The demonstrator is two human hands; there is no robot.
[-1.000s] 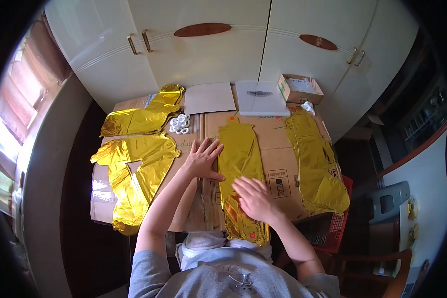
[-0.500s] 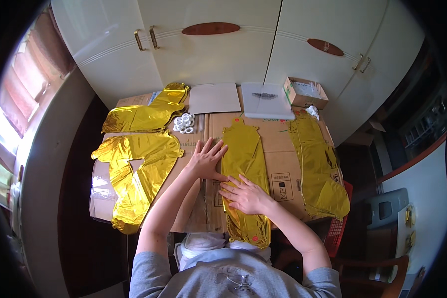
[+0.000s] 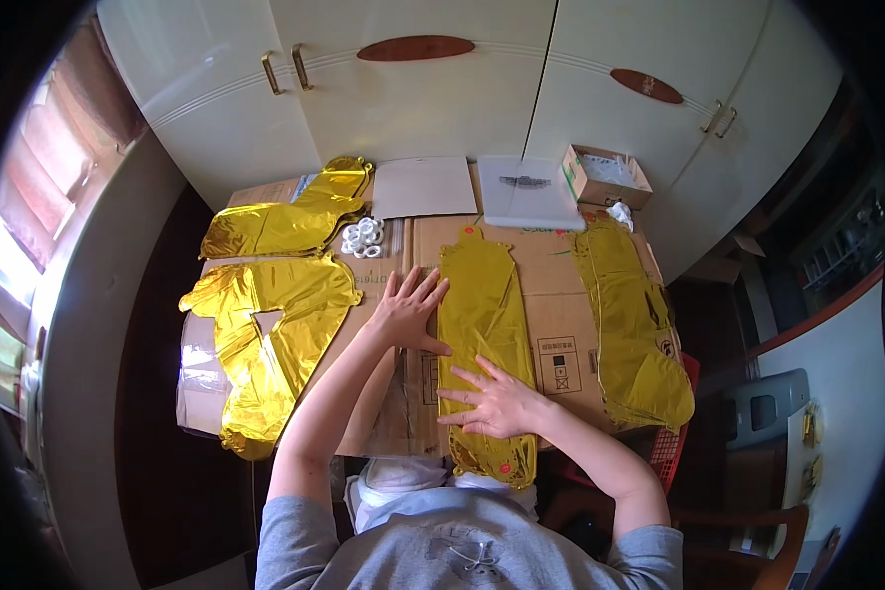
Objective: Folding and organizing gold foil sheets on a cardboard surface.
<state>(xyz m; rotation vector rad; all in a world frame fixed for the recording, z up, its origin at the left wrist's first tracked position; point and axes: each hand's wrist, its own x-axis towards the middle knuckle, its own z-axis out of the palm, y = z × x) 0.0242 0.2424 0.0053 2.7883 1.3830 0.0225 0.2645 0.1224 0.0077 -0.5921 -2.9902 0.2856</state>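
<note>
A long, flat gold foil balloon (image 3: 479, 295) lies lengthwise before me on the cardboard, a small red dot near each end. Its near end reaches past the cardboard's front edge, toward my lap. My left hand (image 3: 406, 313) rests with fingers apart, its fingertips at the balloon's left edge. Spread flat on the lower half of the balloon is my right hand (image 3: 497, 401). Neither hand grips anything. More gold foil balloons lie to both sides: a creased one (image 3: 275, 344) at near left, another (image 3: 285, 216) behind it, and one (image 3: 631, 324) at the right.
Small white rings (image 3: 363, 237) sit in a pile beyond my left hand. A grey board (image 3: 423, 187), a pale translucent sheet (image 3: 529, 197) and a small open box (image 3: 608, 187) line the far edge, before white cabinets (image 3: 413, 108). A red basket (image 3: 671, 442) shows below the right edge.
My right hand has slid toward me along the gold foil balloon, and its fingers have spread wider. My left hand has stayed nearly in place.
</note>
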